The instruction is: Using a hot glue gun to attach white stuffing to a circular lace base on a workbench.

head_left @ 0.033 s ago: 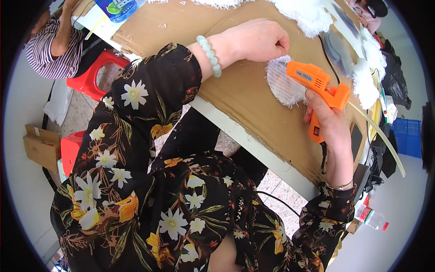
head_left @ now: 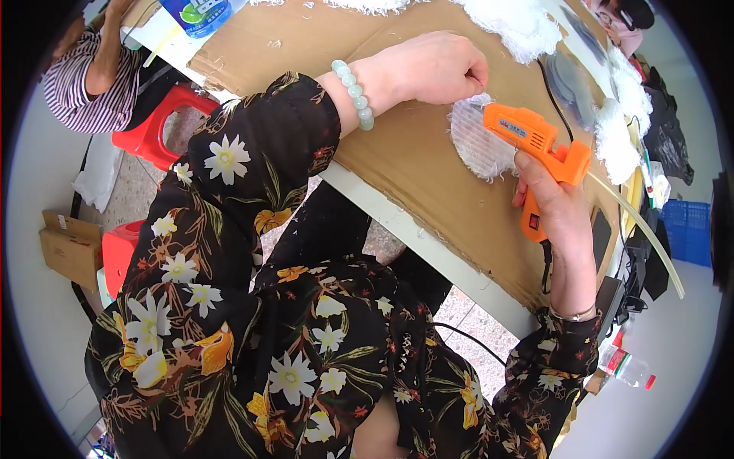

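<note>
Glue gun [head_left: 539, 131] partly hiding white pad [head_left: 475, 141] | around: fluff [head_left: 514, 27], blue bottle [head_left: 200, 18]

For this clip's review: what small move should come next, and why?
Probably ease the orange glue gun slightly away from the left grip: the right grip holds it with its nozzle near the white fuzzy piece's upper edge, apparently close to the left's curled fingers.

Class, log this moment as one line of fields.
right hand: grips orange glue gun | left hand: by white piece, grip unclear | surface: brown cardboard
</note>
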The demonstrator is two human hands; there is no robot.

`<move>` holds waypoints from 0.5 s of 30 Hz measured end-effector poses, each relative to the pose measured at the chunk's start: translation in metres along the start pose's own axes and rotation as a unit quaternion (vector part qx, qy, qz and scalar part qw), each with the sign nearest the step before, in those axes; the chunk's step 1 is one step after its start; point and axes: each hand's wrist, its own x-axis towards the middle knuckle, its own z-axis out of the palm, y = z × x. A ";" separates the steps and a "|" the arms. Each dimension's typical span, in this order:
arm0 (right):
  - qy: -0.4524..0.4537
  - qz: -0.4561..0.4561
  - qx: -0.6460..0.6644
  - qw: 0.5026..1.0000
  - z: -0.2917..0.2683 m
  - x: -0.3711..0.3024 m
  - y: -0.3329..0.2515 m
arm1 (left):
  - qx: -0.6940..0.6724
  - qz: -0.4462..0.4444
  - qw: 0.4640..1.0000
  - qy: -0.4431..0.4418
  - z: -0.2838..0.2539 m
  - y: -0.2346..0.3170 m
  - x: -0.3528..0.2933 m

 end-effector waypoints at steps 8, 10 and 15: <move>0.006 -0.004 0.004 1.000 -0.004 0.003 0.004 | 0.008 0.010 1.000 0.004 0.002 -0.003 0.002; 0.008 -0.005 0.001 1.000 -0.004 0.004 0.005 | 0.011 0.022 1.000 0.018 0.003 -0.004 0.002; -0.006 0.001 -0.003 1.000 -0.003 0.004 0.002 | 0.012 0.011 1.000 -0.001 0.002 -0.003 0.004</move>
